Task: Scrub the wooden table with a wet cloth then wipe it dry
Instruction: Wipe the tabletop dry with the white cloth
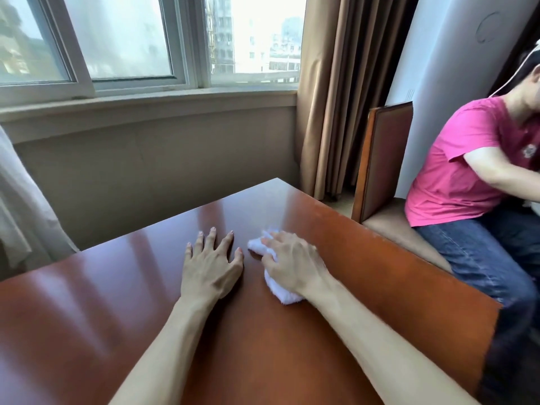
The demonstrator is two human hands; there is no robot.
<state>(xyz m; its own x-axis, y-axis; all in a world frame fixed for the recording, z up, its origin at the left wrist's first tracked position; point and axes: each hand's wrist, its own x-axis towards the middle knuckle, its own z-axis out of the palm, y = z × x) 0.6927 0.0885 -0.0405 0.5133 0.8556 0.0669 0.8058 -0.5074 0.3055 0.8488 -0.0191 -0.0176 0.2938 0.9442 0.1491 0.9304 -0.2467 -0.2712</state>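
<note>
Head view, looking down over two bare forearms reaching forward across a glossy reddish-brown wooden desk [102, 302]. Left hand [211, 266] flat on the desk, palm down, fingers straight and spread, holding nothing. Right hand [293, 263] just beside it, pressed down on a white cloth [280, 289], fingers lying over the bunched fabric; whether curled round it or merely flat on top, hard to say from this angle. Hands close together but not touching, a narrow strip of bare wood between thumb and cloth. Cloth crumpled, lying on the desk near its middle, poking out past the fingertips at the far end and below the heel of the hand at the near end. Pale reflections from the window streaked across the desk's left half; a duller band along the right edge.

Beyond the desk's far corner, a beige wall under a wide windowsill, with a sliding window [122, 39] above, buildings hazy outside. Brown curtain [344, 92] hanging at the right of the window; a strip of light fabric at the far left edge. To the right of the desk, a wooden chair [382, 159] with padded back and seat, and on it a seated person in a pink T-shirt [455, 165] and blue jeans, turned away to the right.
</note>
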